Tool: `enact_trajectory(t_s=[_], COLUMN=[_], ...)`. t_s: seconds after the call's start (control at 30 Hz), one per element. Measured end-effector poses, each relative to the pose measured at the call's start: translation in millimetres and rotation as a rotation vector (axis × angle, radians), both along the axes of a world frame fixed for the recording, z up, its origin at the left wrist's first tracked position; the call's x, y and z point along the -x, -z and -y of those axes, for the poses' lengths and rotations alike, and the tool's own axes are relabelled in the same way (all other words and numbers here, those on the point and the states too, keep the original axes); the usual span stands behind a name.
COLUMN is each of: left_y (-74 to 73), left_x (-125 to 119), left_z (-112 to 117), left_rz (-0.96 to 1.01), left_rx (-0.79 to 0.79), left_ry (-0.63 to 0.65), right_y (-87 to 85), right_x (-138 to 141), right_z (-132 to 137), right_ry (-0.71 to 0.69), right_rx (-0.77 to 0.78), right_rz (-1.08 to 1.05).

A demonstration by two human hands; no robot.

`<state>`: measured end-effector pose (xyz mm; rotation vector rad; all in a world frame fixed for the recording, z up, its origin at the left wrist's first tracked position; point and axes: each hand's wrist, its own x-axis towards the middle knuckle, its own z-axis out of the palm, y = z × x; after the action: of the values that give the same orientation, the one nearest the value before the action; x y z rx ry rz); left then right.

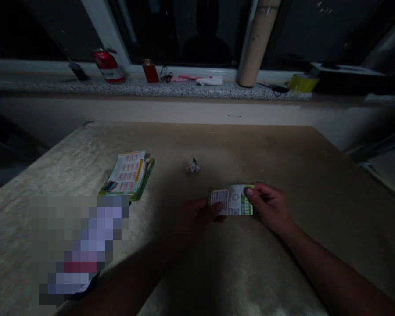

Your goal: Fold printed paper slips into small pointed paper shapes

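Both of my hands hold a small green-and-white printed paper (234,202) above the table (266,149). At its left end, my left hand (197,216) pinches it with the thumb on top. My right hand (272,205) grips the opposite end, thumb also on the printed face. The paper lies about level, and I cannot tell whether it is folded. Beyond my hands sits a small folded or crumpled paper piece (192,167). To the left rests a stack of printed leaflets (127,173) with rows of red print.
A pixelated long object (92,245) lies near my left forearm. Along the granite windowsill (184,90) stand a red-and-white can (108,66), a red cylinder (150,71), a white crumpled paper (210,80), a tall tan tube (257,48) and a yellow item (303,83).
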<state>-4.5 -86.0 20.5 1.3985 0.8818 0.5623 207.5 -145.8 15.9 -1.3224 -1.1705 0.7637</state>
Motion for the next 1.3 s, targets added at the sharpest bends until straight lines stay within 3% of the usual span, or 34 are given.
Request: enact_trajectory(t_s=[0.17,0.37,0.47,0.57,0.67,0.83,1.07,1.3], left_y=[-6.5,-3.3,-3.2,-7.2,-10.6,-6.0,4.9,2.3], left_x=[0.8,6.3,5.4,2.0,0.3,1.5,-4.1,-7.3], left_z=[-0.1,-2.5,-2.1,-1.5,-1.0,-0.3,2.2,3.4], left_rz=[-0.106,-0.178,-0.095,-0.005,-0.005,-0.033,0.057,0.116], left_rx=[-0.009,-0.083,-0.058,-0.041,-0.052,-0.049,-0.005,0.066], left_ry=[0.006,0.196,0.166,0.036,-0.009,0.030,0.173,0.119], right_y=[1.9,-2.7,-7.9,-7.6,-0.3,7.5,-4.9,-1.2], right_x=[1.1,-0.5,-2.3,-1.0,3.6,9.3,11.6,11.4], right_z=[1.1,-1.4,-4.0,-4.1,-2.1,-0.4,-1.5,-1.1], right_ry=[0.044,0.079,-0.030,-0.268,-0.422,-0.433,-0.449,-0.468], right_rx=[0.027,0.094,0.113,0.086,0.111,0.226,0.285,0.268], right_rz=[-0.041,-0.229,-0.409,-0.482,-0.475,-0.401,-0.316,-0.327])
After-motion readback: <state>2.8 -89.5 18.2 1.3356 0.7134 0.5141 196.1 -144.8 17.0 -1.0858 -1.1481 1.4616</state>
